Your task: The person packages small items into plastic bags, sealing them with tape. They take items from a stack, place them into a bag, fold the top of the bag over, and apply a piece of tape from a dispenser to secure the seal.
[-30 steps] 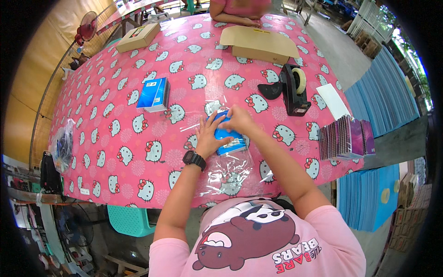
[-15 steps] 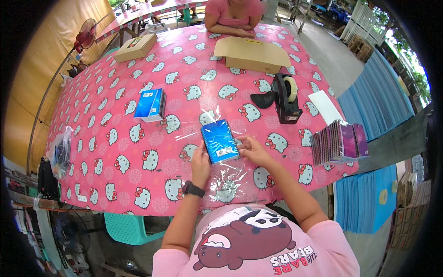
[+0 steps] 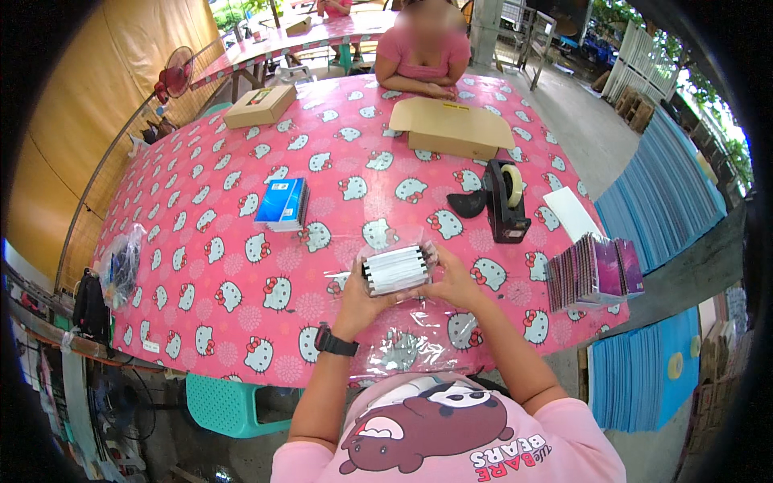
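Between both hands a small stack of spiral notebooks (image 3: 396, 270) stands tilted up, its white page edges and dark coil ends facing me. My left hand (image 3: 359, 303) is closed around the stack's left side, a dark watch on that wrist. My right hand (image 3: 455, 282) grips the right side, with the thumb along the near edge. Crinkled clear plastic (image 3: 400, 342) shows around the stack and stretches over the table towards my body. The blue covers of these notebooks are turned out of sight.
Blue notebooks (image 3: 282, 203) lie beyond my left hand. To the right are a black tape dispenser (image 3: 507, 211), purple spiral notebooks (image 3: 592, 270) and a white sheet (image 3: 570, 212). An open cardboard box (image 3: 451, 129) and a closed one (image 3: 260, 106) stand farther off. A person (image 3: 423, 60) sits opposite.
Both hands have tipped the blue-covered notebooks up from lying flat, so the page edges now face me. My grip has closed more fully around the sides. The view has tilted up slightly.
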Demonstrator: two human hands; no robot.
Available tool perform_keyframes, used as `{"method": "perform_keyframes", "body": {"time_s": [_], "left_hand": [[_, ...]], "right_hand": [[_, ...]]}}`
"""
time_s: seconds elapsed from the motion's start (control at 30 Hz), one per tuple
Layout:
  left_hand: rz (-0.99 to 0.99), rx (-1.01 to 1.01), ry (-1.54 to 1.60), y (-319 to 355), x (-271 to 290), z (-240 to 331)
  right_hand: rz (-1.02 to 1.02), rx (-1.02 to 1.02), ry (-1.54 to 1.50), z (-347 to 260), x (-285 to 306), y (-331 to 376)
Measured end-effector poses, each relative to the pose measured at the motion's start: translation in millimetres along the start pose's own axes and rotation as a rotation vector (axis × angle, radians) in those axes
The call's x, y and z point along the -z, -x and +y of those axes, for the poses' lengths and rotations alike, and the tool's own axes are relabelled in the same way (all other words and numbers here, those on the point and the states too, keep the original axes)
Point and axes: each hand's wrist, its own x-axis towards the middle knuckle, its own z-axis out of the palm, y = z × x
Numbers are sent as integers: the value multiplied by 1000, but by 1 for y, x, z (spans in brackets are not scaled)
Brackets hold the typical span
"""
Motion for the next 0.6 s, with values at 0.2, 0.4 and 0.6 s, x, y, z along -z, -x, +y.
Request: {"method": "perform_keyframes", "body": {"time_s": [0.2, 0.4, 0.6], "left_hand": [[81, -51, -19, 19, 7, -35], [-67, -469, -791, 13, 16, 36], [209, -430, -401, 25, 25, 46]], "right_hand": [[-60, -45, 156, -3, 9, 8], [32, -100, -127, -14, 21, 16], [45, 146, 164, -33, -2, 3]]}}
